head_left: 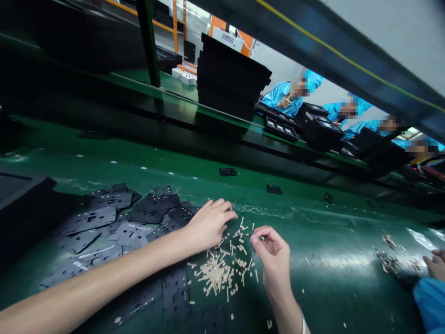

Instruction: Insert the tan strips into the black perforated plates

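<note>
Along the green desk [313, 222], black die-cut sheets [114, 222] lie overlapping at left, beside the left hand [208, 226], which curls down at the edge of a scatter of pale strips [215, 271]. The right hand [273, 260] stands apart from it, just over the strips' right side, thumb and forefinger pinched together; whether they hold anything is too small to tell. Further right, a co-worker's hand [436, 265] and blue sleeve [431, 301] lie near more pale scraps [387, 253].
</note>
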`<act>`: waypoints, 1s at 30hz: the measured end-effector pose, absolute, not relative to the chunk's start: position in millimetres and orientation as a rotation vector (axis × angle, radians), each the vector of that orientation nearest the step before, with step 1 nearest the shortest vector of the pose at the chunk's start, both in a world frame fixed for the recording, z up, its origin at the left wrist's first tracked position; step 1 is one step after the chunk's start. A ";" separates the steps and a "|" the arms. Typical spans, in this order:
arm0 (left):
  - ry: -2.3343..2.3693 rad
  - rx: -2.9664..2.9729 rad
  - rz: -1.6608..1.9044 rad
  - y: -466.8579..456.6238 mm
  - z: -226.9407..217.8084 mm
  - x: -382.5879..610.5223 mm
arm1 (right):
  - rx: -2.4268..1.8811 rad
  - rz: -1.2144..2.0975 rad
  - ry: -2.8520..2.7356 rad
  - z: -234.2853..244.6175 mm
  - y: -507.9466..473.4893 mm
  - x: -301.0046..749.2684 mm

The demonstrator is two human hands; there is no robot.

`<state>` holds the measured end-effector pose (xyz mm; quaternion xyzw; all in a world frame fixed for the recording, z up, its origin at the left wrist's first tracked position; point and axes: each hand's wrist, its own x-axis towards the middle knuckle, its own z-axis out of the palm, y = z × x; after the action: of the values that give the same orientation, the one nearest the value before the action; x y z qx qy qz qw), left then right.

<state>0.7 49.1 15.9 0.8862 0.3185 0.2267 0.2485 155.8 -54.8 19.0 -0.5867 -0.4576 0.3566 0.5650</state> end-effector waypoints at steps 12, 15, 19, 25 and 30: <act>1.083 1.936 0.931 179.7 13.0 57.0 | -1.553 0.806 -1.214 19.1 -49.3 156.3; 1.006 1.843 0.886 165.9 13.9 44.5 | -1.551 0.748 -1.248 22.5 -50.4 152.8; 0.907 1.703 0.818 109.4 19.8 26.0 | -1.509 0.635 -1.183 24.3 -54.3 149.7; 0.673 1.204 0.706 14.5 21.9 2.8 | -1.423 0.658 -1.021 18.9 -59.8 148.7; 0.688 1.238 0.694 -7.3 24.2 -3.3 | -1.469 0.692 -1.088 23.7 -66.3 145.0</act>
<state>-3.3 -7.3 24.2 0.5568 0.3094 0.3121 0.7049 145.0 -66.3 23.7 -0.6229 -0.4615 0.2936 0.5593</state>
